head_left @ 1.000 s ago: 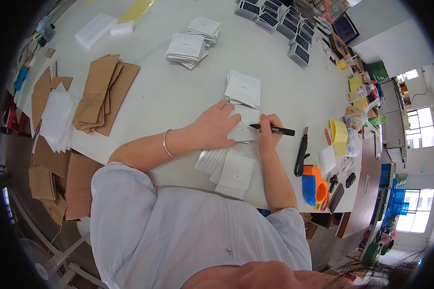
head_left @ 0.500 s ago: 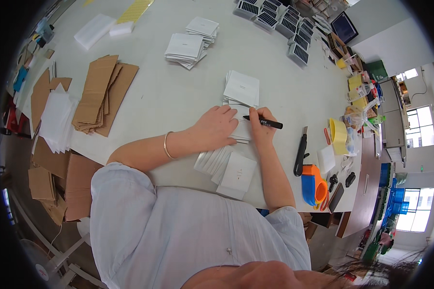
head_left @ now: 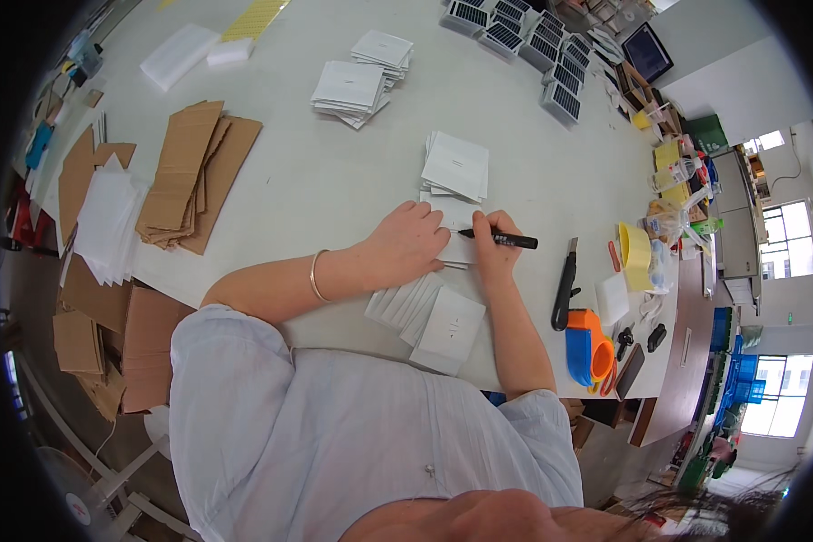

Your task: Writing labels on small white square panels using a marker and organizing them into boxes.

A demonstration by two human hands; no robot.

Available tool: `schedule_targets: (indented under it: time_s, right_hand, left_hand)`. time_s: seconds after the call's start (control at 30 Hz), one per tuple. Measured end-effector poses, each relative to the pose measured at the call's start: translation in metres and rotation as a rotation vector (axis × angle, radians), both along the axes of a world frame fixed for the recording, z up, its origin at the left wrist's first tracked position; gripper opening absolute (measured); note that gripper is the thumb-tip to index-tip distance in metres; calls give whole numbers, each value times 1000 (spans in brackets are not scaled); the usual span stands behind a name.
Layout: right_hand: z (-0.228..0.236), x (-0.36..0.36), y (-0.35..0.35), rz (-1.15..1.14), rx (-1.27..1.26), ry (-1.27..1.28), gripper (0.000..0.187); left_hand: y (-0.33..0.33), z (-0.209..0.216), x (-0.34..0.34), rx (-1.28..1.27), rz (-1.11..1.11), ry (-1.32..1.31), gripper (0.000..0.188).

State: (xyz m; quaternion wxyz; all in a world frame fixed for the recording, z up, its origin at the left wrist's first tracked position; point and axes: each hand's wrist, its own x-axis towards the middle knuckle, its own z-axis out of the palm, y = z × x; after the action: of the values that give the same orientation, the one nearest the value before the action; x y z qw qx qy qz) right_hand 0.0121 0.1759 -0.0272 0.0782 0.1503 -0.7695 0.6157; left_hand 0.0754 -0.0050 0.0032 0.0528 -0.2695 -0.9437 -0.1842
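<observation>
My right hand (head_left: pixel 497 260) grips a black marker pen (head_left: pixel 515 240) in a writing hold, its tip down at a white paper card (head_left: pixel 453 213) on the table. My left hand (head_left: pixel 403 242) rests on the left side of that card, fingers bent and thumb apart; part of the card is hidden under it. Just beyond lies a pile of white cards (head_left: pixel 456 166) with small print. Nearer my body, below my hands, more white cards (head_left: pixel 450 327) lie fanned out with small marks on the top one.
Further off are stacked white cards (head_left: pixel 348 86) and small solar panels (head_left: pixel 562 101). Cardboard sheets (head_left: pixel 179 172) and white sheets (head_left: pixel 108 226) lie left. On the right are a box cutter (head_left: pixel 565 287), an orange and blue tape dispenser (head_left: pixel 591 345) and a yellow roll (head_left: pixel 635 256).
The marker and my right hand have shifted slightly down, and the pen lies at a flatter angle. My left hand stays on the card, its fingers slightly more bent.
</observation>
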Motion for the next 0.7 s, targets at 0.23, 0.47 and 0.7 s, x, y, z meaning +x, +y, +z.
schedule_targets:
  time_s: [0.23,0.47,0.7]
  right_hand:
    - [4,10,0,59,18,-6,29]
    - [1,9,-1,63,97,39,30]
    - [1,10,-2,33,51,19,30]
  left_hand:
    - [-4,-6,-4,109,4,225,44]
    - [-5,-2,-5,134,3,74,45]
    - [-5,-9,-7,165,7,136,47]
